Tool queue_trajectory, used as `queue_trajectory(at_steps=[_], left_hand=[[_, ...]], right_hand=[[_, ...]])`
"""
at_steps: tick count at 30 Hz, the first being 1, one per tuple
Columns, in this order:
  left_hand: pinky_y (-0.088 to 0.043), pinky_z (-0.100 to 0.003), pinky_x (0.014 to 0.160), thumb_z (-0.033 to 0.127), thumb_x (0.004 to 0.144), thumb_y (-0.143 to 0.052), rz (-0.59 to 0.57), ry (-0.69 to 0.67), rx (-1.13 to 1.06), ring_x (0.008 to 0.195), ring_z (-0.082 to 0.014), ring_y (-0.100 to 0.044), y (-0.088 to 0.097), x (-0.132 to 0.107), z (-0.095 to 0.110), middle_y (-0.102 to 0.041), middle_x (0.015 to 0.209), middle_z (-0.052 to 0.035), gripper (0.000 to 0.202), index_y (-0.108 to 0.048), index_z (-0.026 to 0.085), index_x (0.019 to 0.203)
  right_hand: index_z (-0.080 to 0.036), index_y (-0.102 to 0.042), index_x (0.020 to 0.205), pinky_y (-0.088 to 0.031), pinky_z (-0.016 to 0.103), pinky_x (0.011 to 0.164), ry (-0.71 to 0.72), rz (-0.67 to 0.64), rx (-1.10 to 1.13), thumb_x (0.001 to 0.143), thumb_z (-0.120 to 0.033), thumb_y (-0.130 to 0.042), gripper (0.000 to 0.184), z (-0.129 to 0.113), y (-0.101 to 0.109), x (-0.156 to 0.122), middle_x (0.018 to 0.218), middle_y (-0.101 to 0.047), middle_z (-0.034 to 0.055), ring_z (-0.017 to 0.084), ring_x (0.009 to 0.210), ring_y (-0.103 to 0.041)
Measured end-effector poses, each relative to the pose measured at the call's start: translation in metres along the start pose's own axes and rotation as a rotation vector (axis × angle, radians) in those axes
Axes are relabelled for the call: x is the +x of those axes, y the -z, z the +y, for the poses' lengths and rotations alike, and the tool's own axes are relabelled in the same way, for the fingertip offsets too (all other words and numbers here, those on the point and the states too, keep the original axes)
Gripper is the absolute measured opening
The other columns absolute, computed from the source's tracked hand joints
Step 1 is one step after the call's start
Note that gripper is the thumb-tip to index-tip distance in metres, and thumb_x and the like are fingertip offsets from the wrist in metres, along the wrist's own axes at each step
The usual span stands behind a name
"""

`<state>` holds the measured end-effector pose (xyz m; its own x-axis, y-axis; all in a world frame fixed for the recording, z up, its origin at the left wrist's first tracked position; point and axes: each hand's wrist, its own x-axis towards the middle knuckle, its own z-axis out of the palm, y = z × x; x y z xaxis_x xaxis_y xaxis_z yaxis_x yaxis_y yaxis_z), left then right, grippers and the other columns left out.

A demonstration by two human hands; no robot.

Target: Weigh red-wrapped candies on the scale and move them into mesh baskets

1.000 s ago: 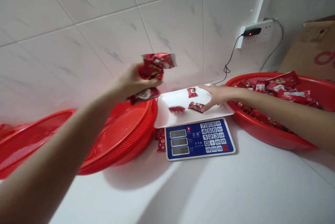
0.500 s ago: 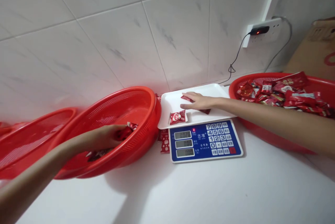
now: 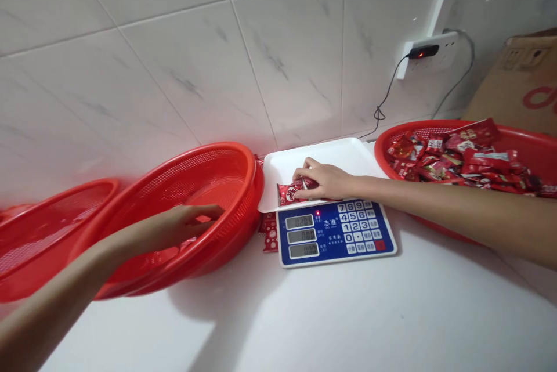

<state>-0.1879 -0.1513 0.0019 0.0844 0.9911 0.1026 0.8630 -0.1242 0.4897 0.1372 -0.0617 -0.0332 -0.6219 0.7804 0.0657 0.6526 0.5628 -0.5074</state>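
My left hand reaches over the rim into a red perforated basket, fingers stretched and slightly apart. Under its palm a small pinkish-red item shows in part inside the basket. On the white tray of a digital scale, my right hand curls its fingers around small red candy packets. Another red-and-white candy packet lies flat beside those fingertips. Below the tray, the scale's blue panel has number keys and three displays.
A second red basket on the right holds many red candy packets. Further red baskets stand at far left. Red dotted packaging sticks out beside the scale. Behind are a wall socket with a cable and a cardboard box.
My right hand has moved left and closed around packets on the tray. My left hand has let go of the red packets it held in the basket. The top display's reading has changed.
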Motion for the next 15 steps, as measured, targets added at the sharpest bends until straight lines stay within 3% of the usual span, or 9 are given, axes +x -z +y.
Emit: queue_trajectory(at_steps=[3,5,7,8,11,13,15], left_hand=[[-0.058,-0.041,0.085,0.044,0.090,-0.045,-0.165,0.058,-0.055,0.102,-0.0281,-0.075,0.018,0.006,0.004,-0.080,0.111,0.0025,0.036,-0.078,0.034,0.098],[-0.055,-0.043,0.096,0.047,0.088,-0.053,-0.047,-0.019,-0.004,0.114,-0.0283,-0.071,0.028,0.005,0.019,-0.077,0.122,0.0045,0.031,-0.076,0.036,0.105],[-0.054,-0.040,0.100,0.050,0.089,-0.057,0.178,-0.109,0.059,0.115,-0.0270,-0.070,0.025,-0.002,0.047,-0.076,0.122,0.0045,0.031,-0.074,0.036,0.110],[-0.055,-0.038,0.099,0.050,0.092,-0.055,0.252,-0.163,0.031,0.114,-0.0263,-0.070,0.018,-0.006,0.063,-0.076,0.123,0.0029,0.031,-0.073,0.035,0.113],[-0.059,-0.040,0.089,0.043,0.099,-0.047,0.064,-0.292,0.100,0.110,-0.0282,-0.072,-0.022,-0.007,0.109,-0.072,0.130,-0.0047,0.039,-0.063,0.030,0.133],[-0.056,-0.046,0.098,0.042,0.099,-0.051,0.002,-0.313,0.146,0.126,-0.0351,-0.064,-0.053,0.007,0.128,-0.058,0.148,-0.0181,0.056,-0.047,0.018,0.149],[-0.049,-0.052,0.110,0.047,0.093,-0.067,-0.121,-0.303,0.147,0.143,-0.0412,-0.047,-0.078,0.030,0.138,-0.040,0.160,-0.0264,0.084,-0.030,0.011,0.159]], right_hand=[[-0.021,-0.065,0.120,-0.046,0.039,0.086,0.050,0.014,-0.040,0.088,-0.062,-0.063,0.052,0.002,0.001,0.004,0.111,-0.061,0.0127,0.025,0.090,-0.059],[-0.019,-0.065,0.115,-0.044,0.037,0.083,0.081,0.045,0.003,0.089,-0.056,-0.065,0.046,0.005,0.001,0.006,0.096,-0.064,0.0098,0.023,0.087,-0.058],[-0.018,-0.065,0.110,-0.042,0.034,0.079,0.070,0.070,0.071,0.088,-0.050,-0.068,0.039,0.007,0.001,0.008,0.083,-0.063,0.0055,0.020,0.079,-0.057],[-0.017,-0.065,0.107,-0.042,0.033,0.078,0.054,0.079,0.098,0.088,-0.047,-0.069,0.036,0.008,0.001,0.009,0.079,-0.062,0.0039,0.018,0.075,-0.056],[-0.017,-0.065,0.100,-0.042,0.031,0.077,0.023,0.105,0.136,0.085,-0.042,-0.074,0.030,0.010,0.001,0.009,0.082,-0.065,0.0034,0.017,0.077,-0.057],[-0.018,-0.066,0.101,-0.044,0.032,0.078,-0.006,0.117,0.158,0.084,-0.041,-0.074,0.030,0.011,0.002,0.007,0.088,-0.068,0.0051,0.018,0.080,-0.060],[-0.017,-0.066,0.110,-0.048,0.033,0.079,-0.046,0.131,0.188,0.090,-0.042,-0.066,0.032,0.011,0.004,0.001,0.098,-0.071,0.0087,0.020,0.085,-0.064]])
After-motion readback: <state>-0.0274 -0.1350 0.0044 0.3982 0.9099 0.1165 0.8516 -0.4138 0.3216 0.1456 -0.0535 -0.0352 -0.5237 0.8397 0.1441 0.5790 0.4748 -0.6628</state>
